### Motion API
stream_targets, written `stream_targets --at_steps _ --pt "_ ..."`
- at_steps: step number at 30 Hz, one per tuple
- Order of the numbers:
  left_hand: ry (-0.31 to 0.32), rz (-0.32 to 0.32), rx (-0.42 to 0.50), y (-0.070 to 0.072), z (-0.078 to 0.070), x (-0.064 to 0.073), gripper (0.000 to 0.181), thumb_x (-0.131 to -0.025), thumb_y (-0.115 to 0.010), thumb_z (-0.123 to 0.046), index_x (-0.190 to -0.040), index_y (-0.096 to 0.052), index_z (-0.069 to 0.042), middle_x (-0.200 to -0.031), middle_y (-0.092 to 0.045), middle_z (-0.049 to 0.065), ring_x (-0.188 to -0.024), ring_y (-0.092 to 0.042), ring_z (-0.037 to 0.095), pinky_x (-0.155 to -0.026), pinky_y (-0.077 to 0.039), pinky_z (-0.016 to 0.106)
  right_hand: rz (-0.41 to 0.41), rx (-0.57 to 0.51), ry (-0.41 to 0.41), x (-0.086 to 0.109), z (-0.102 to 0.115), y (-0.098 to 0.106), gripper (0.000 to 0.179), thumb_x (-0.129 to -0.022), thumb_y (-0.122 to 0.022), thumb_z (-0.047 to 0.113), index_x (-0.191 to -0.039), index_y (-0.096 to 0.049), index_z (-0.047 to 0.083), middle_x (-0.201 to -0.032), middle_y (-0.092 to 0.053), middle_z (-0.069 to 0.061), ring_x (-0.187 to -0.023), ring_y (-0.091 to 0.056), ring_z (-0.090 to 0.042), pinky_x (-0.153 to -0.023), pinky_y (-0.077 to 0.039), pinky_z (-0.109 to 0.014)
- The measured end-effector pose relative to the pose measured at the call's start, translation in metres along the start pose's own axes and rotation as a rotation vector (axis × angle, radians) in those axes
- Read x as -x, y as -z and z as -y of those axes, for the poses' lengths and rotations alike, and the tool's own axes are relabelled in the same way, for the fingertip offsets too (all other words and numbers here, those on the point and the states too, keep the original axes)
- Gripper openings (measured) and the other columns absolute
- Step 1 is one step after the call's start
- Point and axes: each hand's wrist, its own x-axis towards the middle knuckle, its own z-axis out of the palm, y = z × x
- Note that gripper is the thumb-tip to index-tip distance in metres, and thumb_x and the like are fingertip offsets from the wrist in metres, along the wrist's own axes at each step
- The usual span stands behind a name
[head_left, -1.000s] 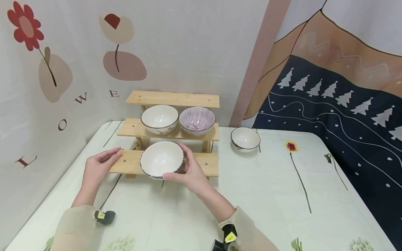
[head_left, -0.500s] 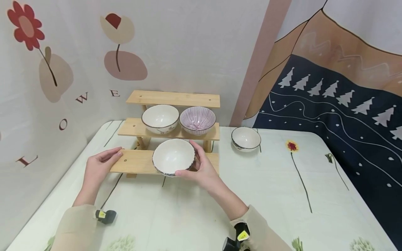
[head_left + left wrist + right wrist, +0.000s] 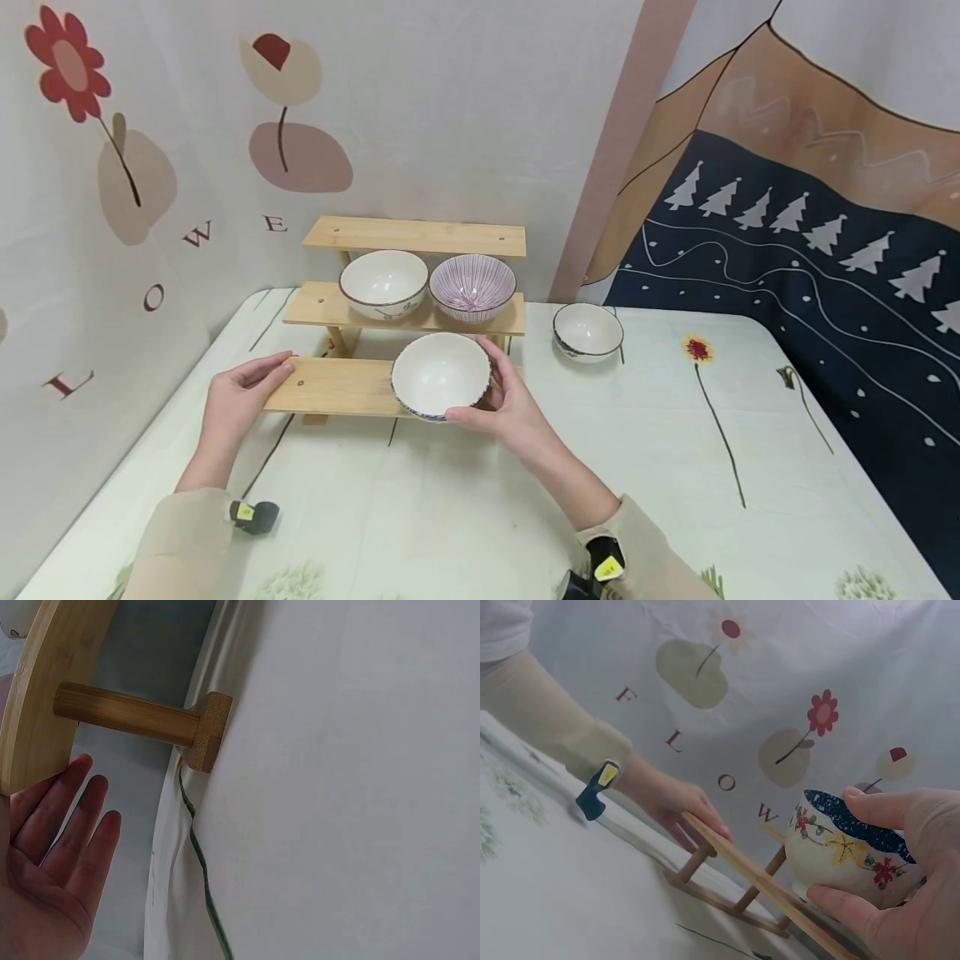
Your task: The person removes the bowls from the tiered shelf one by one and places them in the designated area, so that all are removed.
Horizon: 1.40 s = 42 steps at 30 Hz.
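My right hand (image 3: 517, 421) grips a white bowl (image 3: 441, 375) by its right side, thumb at the near rim and fingers round the outside. The right wrist view shows red and yellow flowers on this bowl's outer wall and a speckled blue band (image 3: 862, 825) at its rim. It sits over the right part of the lowest tier of a three-tier wooden shelf (image 3: 337, 387). At that tier's left end, my left hand (image 3: 238, 396) pinches the board's corner; its other fingers (image 3: 84, 832) stretch out below the board in the left wrist view.
On the middle tier stand a white bowl (image 3: 384, 279) and a purple-striped bowl (image 3: 472, 287), side by side. A smaller white bowl (image 3: 588, 333) rests on the tablecloth (image 3: 637, 450) right of the shelf. Printed cloth (image 3: 465, 108) hangs close behind the shelf.
My right hand has moved the flowered bowl rightward along the lowest tier, from its middle to its right part. The left hand stays on the shelf's left corner.
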Motion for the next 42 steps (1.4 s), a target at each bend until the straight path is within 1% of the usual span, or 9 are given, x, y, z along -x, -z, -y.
stream_targets --at_steps 6,10,16,20,22,25,32,37,42 --pt "0.009 -0.001 -0.004 0.000 0.000 0.000 0.058 -0.092 -0.067 -0.050 -0.133 -0.063 -0.008 -0.100 -0.065 -0.038 -0.087 -0.053 -0.024 -0.075 -0.046 0.000 -0.017 0.013 0.001 0.005 -0.001 0.009 0.103 -0.079 -0.083 0.004 -0.158 -0.021 0.024 -0.160 -0.030 -0.005 -0.146 -0.038 -0.029 -0.112 -0.043 -0.045" --pt "0.005 -0.004 -0.008 0.000 0.000 0.000 0.058 -0.092 -0.067 -0.049 -0.133 -0.063 -0.008 -0.099 -0.064 -0.039 -0.087 -0.053 -0.024 -0.074 -0.046 0.000 -0.020 0.000 0.005 0.008 -0.001 0.014 0.104 -0.078 -0.083 0.005 -0.159 -0.020 0.023 -0.161 -0.029 -0.005 -0.146 -0.037 -0.030 -0.113 -0.042 -0.046" --pt "-0.001 -0.005 -0.018 0.001 0.000 0.000 0.058 -0.092 -0.066 -0.050 -0.133 -0.063 -0.008 -0.100 -0.064 -0.039 -0.087 -0.052 -0.024 -0.075 -0.046 0.000 -0.037 0.016 -0.007 0.012 0.000 0.022 0.104 -0.079 -0.084 0.007 -0.159 -0.020 0.023 -0.162 -0.027 -0.004 -0.147 -0.036 -0.031 -0.112 -0.043 -0.045" --pt "-0.006 -0.004 -0.020 0.001 0.000 0.000 0.058 -0.092 -0.066 -0.050 -0.132 -0.064 -0.008 -0.100 -0.063 -0.039 -0.087 -0.052 -0.024 -0.075 -0.045 0.000 -0.049 0.024 -0.002 0.014 0.000 0.026 0.101 -0.079 -0.083 0.006 -0.158 -0.021 0.022 -0.161 -0.028 -0.007 -0.146 -0.037 -0.035 -0.110 -0.044 -0.042" --pt "-0.005 -0.002 -0.021 0.001 0.000 0.000 0.058 -0.092 -0.066 -0.051 -0.132 -0.064 -0.009 -0.101 -0.064 -0.038 -0.088 -0.052 -0.024 -0.075 -0.045 0.000 -0.056 0.018 -0.005 0.016 0.000 0.028 0.101 -0.079 -0.083 0.005 -0.158 -0.022 0.023 -0.160 -0.028 -0.007 -0.145 -0.039 -0.037 -0.108 -0.046 -0.040" --pt "-0.002 0.001 -0.020 0.001 0.000 0.000 0.058 -0.092 -0.066 -0.051 -0.132 -0.063 -0.009 -0.104 -0.065 -0.036 -0.088 -0.052 -0.024 -0.075 -0.046 0.000 -0.066 0.011 -0.014 0.018 -0.001 0.031 0.101 -0.078 -0.084 0.007 -0.157 -0.023 0.026 -0.159 -0.029 -0.005 -0.142 -0.042 -0.038 -0.106 -0.047 -0.039" --pt "0.005 0.000 -0.030 0.001 -0.001 0.001 0.059 -0.092 -0.066 -0.051 -0.133 -0.063 -0.009 -0.110 -0.067 -0.031 -0.087 -0.052 -0.024 -0.075 -0.046 0.001 -0.089 0.005 -0.009 0.022 0.000 0.040 0.102 -0.078 -0.084 0.009 -0.157 -0.023 0.025 -0.160 -0.028 -0.006 -0.140 -0.044 -0.038 -0.102 -0.049 -0.034" --pt "0.010 0.006 -0.031 0.001 -0.001 0.001 0.059 -0.092 -0.065 -0.052 -0.133 -0.063 -0.009 -0.112 -0.068 -0.028 -0.087 -0.052 -0.024 -0.074 -0.046 0.001 -0.121 0.017 -0.034 0.024 0.001 0.045 0.103 -0.079 -0.083 0.008 -0.158 -0.020 0.027 -0.161 -0.027 -0.004 -0.142 -0.043 -0.037 -0.103 -0.048 -0.035" --pt "0.019 0.002 -0.037 0.001 -0.003 0.002 0.059 -0.092 -0.065 -0.052 -0.134 -0.063 -0.010 -0.114 -0.068 -0.026 -0.087 -0.052 -0.024 -0.075 -0.046 0.001 -0.150 0.032 -0.044 0.026 0.002 0.050 0.103 -0.080 -0.081 0.005 -0.159 -0.019 0.027 -0.162 -0.026 -0.006 -0.142 -0.042 -0.038 -0.104 -0.049 -0.037"
